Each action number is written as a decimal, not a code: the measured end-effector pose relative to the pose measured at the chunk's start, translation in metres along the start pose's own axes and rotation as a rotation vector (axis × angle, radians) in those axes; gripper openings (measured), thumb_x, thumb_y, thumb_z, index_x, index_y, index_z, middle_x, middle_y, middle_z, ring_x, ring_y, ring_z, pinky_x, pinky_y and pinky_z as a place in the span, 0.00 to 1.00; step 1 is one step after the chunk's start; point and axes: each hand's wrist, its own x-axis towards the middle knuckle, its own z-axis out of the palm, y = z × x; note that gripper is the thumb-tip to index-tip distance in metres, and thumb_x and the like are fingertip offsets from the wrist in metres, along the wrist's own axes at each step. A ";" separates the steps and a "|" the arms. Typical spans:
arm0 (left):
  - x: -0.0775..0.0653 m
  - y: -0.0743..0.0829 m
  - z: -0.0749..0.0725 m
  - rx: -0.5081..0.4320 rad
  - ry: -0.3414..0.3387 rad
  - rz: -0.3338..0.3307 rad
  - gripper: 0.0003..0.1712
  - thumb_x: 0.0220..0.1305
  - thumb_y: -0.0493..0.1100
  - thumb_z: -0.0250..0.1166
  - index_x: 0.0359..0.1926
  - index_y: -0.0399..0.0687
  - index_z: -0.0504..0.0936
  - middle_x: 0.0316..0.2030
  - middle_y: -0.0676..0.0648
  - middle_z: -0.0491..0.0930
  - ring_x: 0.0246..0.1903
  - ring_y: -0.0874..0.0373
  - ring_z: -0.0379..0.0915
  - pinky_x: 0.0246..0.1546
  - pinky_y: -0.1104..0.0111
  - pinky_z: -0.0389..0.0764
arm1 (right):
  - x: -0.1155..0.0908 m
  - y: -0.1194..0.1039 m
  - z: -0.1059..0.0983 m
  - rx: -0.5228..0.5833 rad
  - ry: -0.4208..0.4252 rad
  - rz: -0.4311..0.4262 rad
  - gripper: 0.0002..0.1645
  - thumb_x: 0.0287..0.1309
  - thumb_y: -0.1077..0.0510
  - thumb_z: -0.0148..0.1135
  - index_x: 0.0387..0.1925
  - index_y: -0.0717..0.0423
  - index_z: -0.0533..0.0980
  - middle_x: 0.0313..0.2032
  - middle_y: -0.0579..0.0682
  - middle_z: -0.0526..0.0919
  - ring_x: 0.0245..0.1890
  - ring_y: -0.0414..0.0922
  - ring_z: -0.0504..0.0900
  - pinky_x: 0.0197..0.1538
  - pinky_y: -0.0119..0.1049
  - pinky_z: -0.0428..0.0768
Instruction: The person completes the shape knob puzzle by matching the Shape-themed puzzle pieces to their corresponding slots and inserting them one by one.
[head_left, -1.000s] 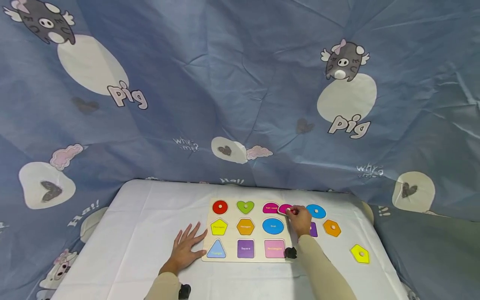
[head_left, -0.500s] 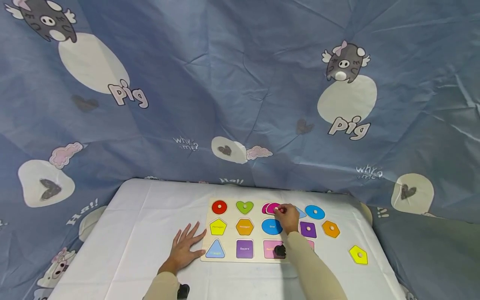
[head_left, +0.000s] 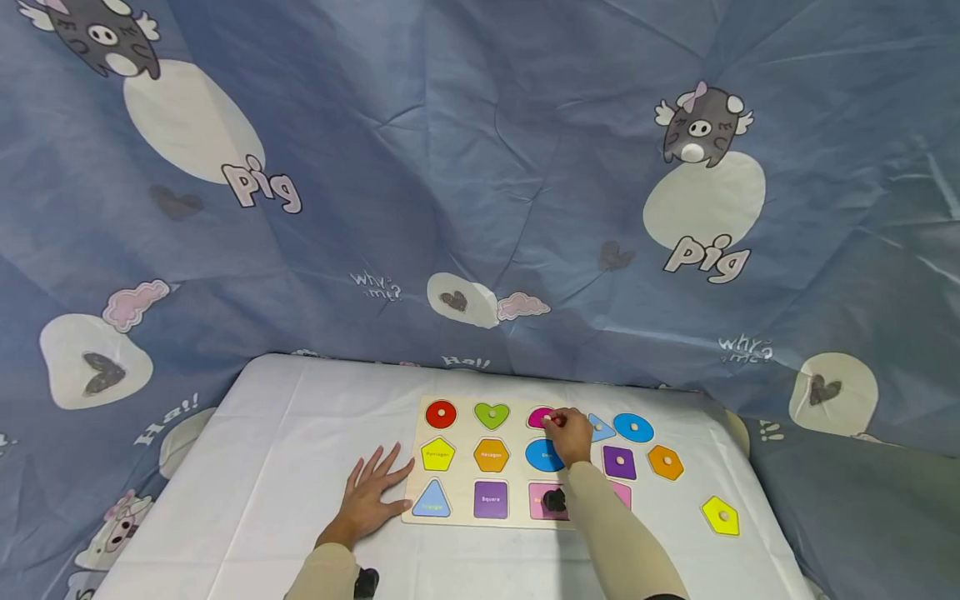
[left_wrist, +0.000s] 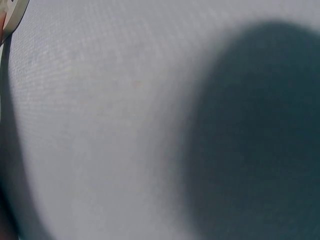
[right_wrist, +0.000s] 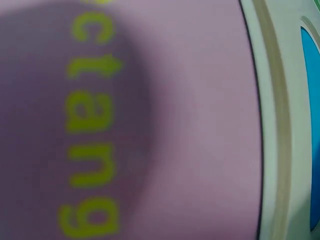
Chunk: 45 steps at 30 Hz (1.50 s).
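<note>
A wooden shape puzzle board (head_left: pixel 462 467) lies on the white-covered table. At its top-right half-round slot, my right hand (head_left: pixel 572 437) pinches the knob of a magenta half-round piece (head_left: pixel 537 418), which sits over the slot. The hand hides the piece's right part. My left hand (head_left: pixel 364 498) lies spread flat, fingertips at the board's left edge; only a corner of the board (left_wrist: pixel 19 15) shows in the left wrist view. The red circle (head_left: pixel 441 414) and green heart (head_left: pixel 492 415) pieces, with knobs, sit in the top row. The right wrist view shows the pink rectangle slot (right_wrist: pixel 210 125).
Right of the board lie a light blue triangle (head_left: pixel 599 428), a blue oval (head_left: pixel 633 427), a purple square (head_left: pixel 618 462), an orange hexagon (head_left: pixel 665 462) and a yellow pentagon (head_left: pixel 721 516). A pink piece (head_left: pixel 622 494) is partly behind the right forearm. A printed blue cloth (head_left: pixel 480 208) hangs behind.
My right hand has moved left with the magenta half-round piece, from the board's right edge onto its slot. The triangle and square beside the board have come into view. My left hand stays put.
</note>
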 end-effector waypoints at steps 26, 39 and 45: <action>-0.001 0.001 0.000 0.001 0.000 -0.016 0.39 0.50 0.53 0.72 0.65 0.53 0.73 0.73 0.45 0.56 0.72 0.42 0.43 0.70 0.45 0.36 | 0.005 -0.001 0.004 -0.002 -0.024 -0.005 0.07 0.52 0.62 0.71 0.31 0.63 0.82 0.28 0.53 0.79 0.33 0.50 0.75 0.44 0.45 0.72; -0.002 0.003 -0.003 -0.001 -0.009 -0.019 0.39 0.51 0.53 0.72 0.65 0.53 0.73 0.73 0.44 0.56 0.72 0.41 0.42 0.70 0.45 0.36 | 0.004 0.005 -0.004 0.071 -0.097 -0.020 0.13 0.53 0.63 0.69 0.41 0.65 0.82 0.37 0.58 0.82 0.38 0.52 0.79 0.46 0.45 0.81; 0.000 0.002 -0.001 -0.003 -0.005 -0.015 0.39 0.51 0.53 0.71 0.65 0.54 0.72 0.73 0.44 0.55 0.73 0.41 0.41 0.70 0.45 0.35 | -0.004 0.006 -0.019 0.146 -0.138 0.052 0.17 0.55 0.64 0.68 0.47 0.63 0.80 0.42 0.58 0.83 0.44 0.54 0.79 0.53 0.49 0.79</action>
